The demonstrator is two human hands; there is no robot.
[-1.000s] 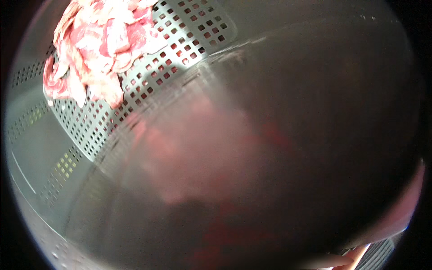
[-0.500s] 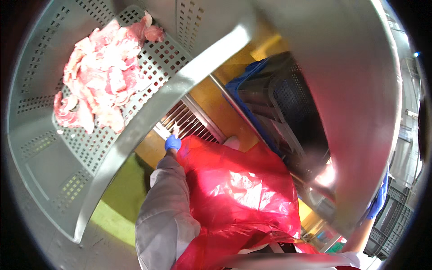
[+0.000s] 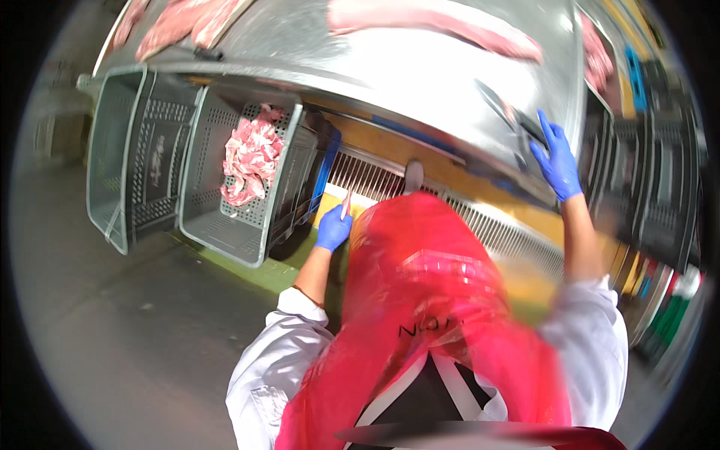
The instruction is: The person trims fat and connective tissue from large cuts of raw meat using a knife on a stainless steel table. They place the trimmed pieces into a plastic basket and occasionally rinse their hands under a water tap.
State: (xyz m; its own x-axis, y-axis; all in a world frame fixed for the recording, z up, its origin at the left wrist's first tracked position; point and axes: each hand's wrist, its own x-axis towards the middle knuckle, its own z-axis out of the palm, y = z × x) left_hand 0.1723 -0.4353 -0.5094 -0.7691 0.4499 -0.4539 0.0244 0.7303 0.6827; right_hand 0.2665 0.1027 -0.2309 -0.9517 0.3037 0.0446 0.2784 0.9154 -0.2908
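My left hand (image 3: pixel 334 228), in a blue glove, hangs beside the crates. It is closed on a small strip of meat (image 3: pixel 346 205) that sticks up past the fingers. Over the right end of the steel table my right hand (image 3: pixel 559 161), also blue-gloved, has its fingers apart. Close to those fingers lies a knife (image 3: pixel 532 128) with a dark handle; whether they touch it I cannot tell. A long pale-pink cut of meat (image 3: pixel 442 21) lies across the table (image 3: pixel 300 46). Left of my left hand, a grey perforated crate (image 3: pixel 196 157) holds a pile of meat trimmings (image 3: pixel 253 159).
Another grey crate (image 3: pixel 110 165) stands at the far left. More meat cuts (image 3: pixel 180 26) lie at the table's back left. Dark crates (image 3: pixel 630 180) stand at the right. Below the table are a metal grating (image 3: pixel 367 174) and a yellow platform (image 3: pixel 529 220).
The view has pulled back from close over the crate and now takes in the table. My right hand has come from the far right edge to beside the knife.
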